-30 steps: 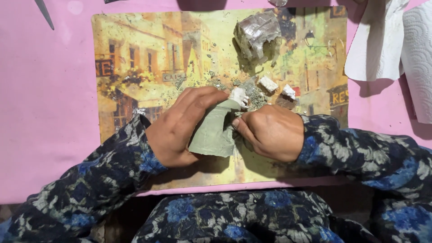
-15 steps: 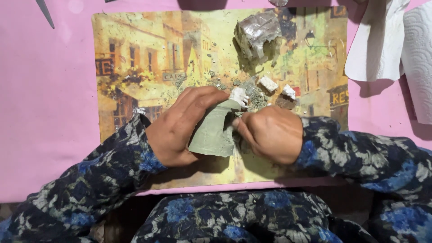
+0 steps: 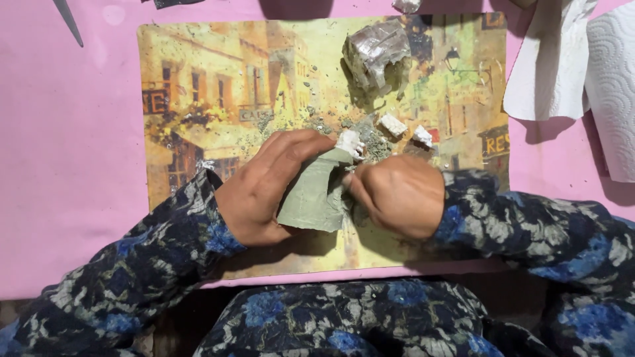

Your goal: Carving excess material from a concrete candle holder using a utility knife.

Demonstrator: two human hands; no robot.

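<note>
Together, the left hand (image 3: 271, 188) and right hand (image 3: 397, 195) pinched a grey-green clay slab (image 3: 316, 198) over the printed placemat (image 3: 218, 86), its long axis running near-left to far-right. White chunks (image 3: 393, 124) and a foil-wrapped lump (image 3: 376, 51) lay beyond.

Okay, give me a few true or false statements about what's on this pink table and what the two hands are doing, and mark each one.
1. Both hands, the left hand and the right hand, are on a grey-green slab. True.
2. The work sits on a plain white placemat. False: the placemat shows a yellowish street scene.
3. A foil-wrapped lump lies beyond the hands. True.
4. The paper towel roll lies at the left edge. False: it is at the right edge.
5. Small white chunks lie near the hands. True.
</note>
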